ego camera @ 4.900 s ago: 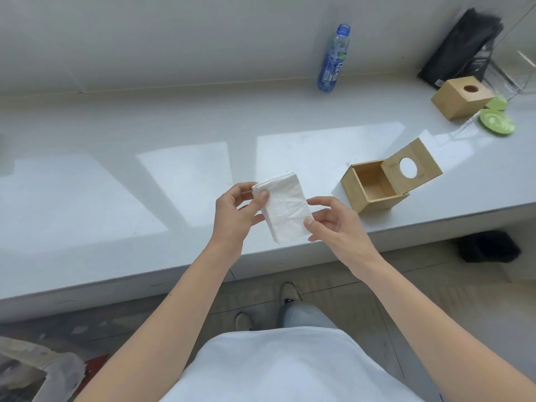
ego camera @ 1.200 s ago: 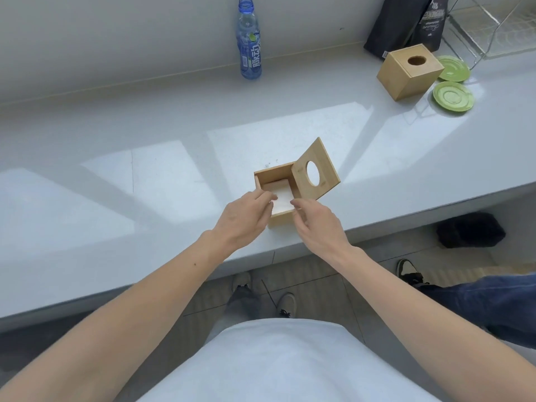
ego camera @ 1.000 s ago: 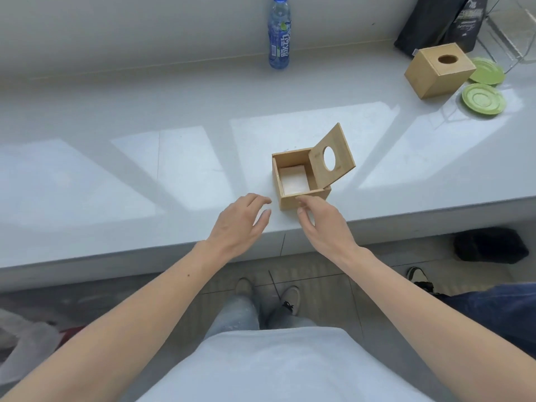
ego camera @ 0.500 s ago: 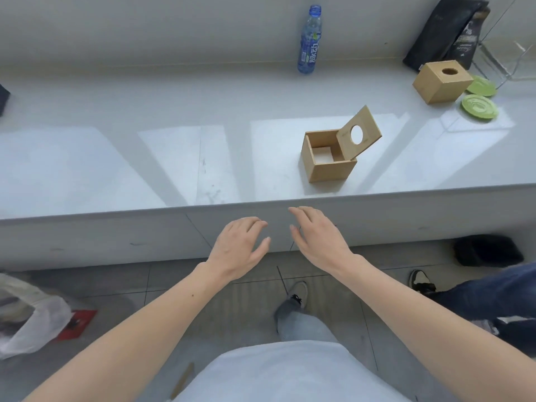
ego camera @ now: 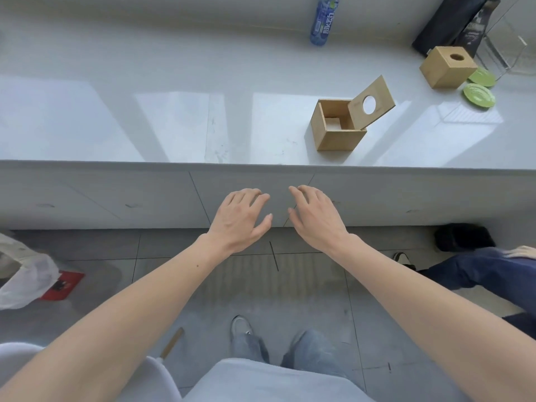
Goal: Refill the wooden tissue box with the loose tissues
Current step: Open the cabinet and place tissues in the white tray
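Note:
The wooden tissue box (ego camera: 338,134) stands near the front edge of the white counter (ego camera: 174,120), right of centre. Its lid (ego camera: 372,101), with a round hole, is tilted up on the right side. White tissue (ego camera: 333,123) lies at the bottom inside. My left hand (ego camera: 242,217) and my right hand (ego camera: 314,216) hover side by side in front of the counter's face, below its edge, palms down, fingers apart, holding nothing. Both are well short of the box.
A second closed wooden box (ego camera: 446,66), two green plates (ego camera: 478,94), a black bag (ego camera: 455,24) and a clear rack stand at the back right. A blue bottle (ego camera: 323,20) stands by the wall. Another person's jeans-clad leg (ego camera: 487,271) is on the right; a plastic bag (ego camera: 26,280) lies left.
The tissue went from my hands into the box. Both hands then let go and drew back off the counter, down below its front edge, as my view pulled away.

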